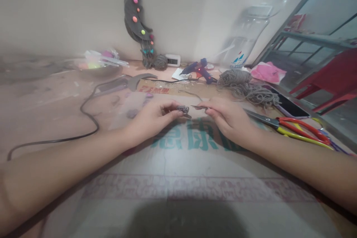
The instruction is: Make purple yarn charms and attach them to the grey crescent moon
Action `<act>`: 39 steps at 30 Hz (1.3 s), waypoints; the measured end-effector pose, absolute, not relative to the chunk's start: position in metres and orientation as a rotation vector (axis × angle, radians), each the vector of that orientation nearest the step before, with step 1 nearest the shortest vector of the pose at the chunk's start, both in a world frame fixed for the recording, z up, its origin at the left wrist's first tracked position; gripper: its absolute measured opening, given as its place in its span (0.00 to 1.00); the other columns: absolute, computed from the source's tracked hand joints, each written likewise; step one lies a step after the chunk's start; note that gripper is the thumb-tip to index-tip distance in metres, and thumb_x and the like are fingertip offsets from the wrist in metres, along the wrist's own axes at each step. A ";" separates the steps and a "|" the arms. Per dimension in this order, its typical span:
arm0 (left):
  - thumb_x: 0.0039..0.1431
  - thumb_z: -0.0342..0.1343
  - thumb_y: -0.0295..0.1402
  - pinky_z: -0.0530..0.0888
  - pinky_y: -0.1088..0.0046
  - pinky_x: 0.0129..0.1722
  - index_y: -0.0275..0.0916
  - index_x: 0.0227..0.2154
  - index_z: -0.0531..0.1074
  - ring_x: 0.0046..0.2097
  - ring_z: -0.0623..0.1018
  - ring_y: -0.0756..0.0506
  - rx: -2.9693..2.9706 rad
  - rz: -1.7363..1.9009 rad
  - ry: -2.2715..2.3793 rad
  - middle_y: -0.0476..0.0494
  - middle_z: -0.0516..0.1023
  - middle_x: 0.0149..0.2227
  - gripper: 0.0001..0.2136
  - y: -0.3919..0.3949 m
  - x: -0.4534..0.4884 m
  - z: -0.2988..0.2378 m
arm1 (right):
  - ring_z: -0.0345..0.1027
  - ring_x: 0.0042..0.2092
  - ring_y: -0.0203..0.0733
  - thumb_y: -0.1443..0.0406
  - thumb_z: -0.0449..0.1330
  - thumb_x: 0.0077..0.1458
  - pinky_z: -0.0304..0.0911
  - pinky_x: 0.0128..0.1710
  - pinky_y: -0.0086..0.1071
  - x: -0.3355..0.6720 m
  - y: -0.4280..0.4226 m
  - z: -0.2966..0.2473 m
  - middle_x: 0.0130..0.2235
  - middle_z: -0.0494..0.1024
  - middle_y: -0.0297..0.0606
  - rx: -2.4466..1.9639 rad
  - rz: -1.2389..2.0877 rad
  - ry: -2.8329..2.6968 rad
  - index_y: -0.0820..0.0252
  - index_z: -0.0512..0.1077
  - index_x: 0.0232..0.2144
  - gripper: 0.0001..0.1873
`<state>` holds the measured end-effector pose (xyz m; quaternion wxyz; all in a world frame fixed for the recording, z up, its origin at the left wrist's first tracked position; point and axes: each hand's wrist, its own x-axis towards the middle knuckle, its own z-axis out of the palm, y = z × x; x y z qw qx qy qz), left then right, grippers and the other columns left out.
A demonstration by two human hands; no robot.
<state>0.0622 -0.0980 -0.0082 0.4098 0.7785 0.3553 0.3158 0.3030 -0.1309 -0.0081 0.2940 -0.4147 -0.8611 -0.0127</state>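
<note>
The left hand (152, 117) pinches a small yarn knot (183, 109) low over the tabletop (195, 178). The right hand (227, 117) pinches its strand (198, 107), fingertips nearly meeting, likely to keep it taut. Scissors (290, 125) lie beside the right wrist, within easy reach

Scissors (292, 126) with red and yellow handles lie just right of the right hand (227, 117), with a dark phone (287, 106) and a messy pile of grey yarn (245, 87) beyond them. Further back past both hands there's a blue glue gun (198, 69), a small white clock (173, 60) and a pom-pom-dotted grey felt piece (138, 18) against the wall. A black cord (89, 115) loops away left of the left hand (152, 117).
</note>
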 end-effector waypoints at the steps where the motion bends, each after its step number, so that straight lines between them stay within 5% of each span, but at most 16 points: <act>1: 0.61 0.56 0.33 0.75 0.73 0.39 0.37 0.37 0.78 0.37 0.80 0.47 1.960 0.800 0.893 0.47 0.84 0.36 0.07 -0.098 0.062 -0.008 | 0.72 0.39 0.46 0.61 0.46 0.69 0.64 0.38 0.36 0.303 -0.131 -0.008 0.36 0.78 0.43 -1.097 -0.046 -2.292 0.63 0.75 0.45 0.19; 7: 0.61 0.56 0.34 0.73 0.73 0.37 0.37 0.36 0.78 0.36 0.79 0.48 1.986 0.790 0.912 0.47 0.83 0.35 0.08 -0.099 0.063 -0.007 | 0.72 0.41 0.45 0.61 0.48 0.68 0.64 0.41 0.36 0.303 -0.130 -0.008 0.39 0.79 0.45 -1.051 -0.026 -2.232 0.64 0.73 0.47 0.17; 24: 0.63 0.55 0.36 0.71 0.74 0.36 0.38 0.36 0.78 0.35 0.77 0.49 2.063 0.767 0.924 0.49 0.82 0.34 0.09 -0.100 0.061 -0.008 | 0.64 0.34 0.43 0.61 0.51 0.67 0.57 0.35 0.35 0.302 -0.127 -0.008 0.29 0.74 0.40 -1.049 -0.066 -2.322 0.63 0.79 0.43 0.17; 39: 0.63 0.55 0.38 0.73 0.72 0.41 0.39 0.36 0.79 0.38 0.79 0.46 2.062 0.752 0.894 0.48 0.83 0.36 0.10 -0.100 0.061 -0.008 | 0.68 0.37 0.45 0.59 0.51 0.67 0.61 0.36 0.36 0.302 -0.127 -0.013 0.33 0.78 0.42 -1.049 -0.132 -2.313 0.60 0.79 0.43 0.18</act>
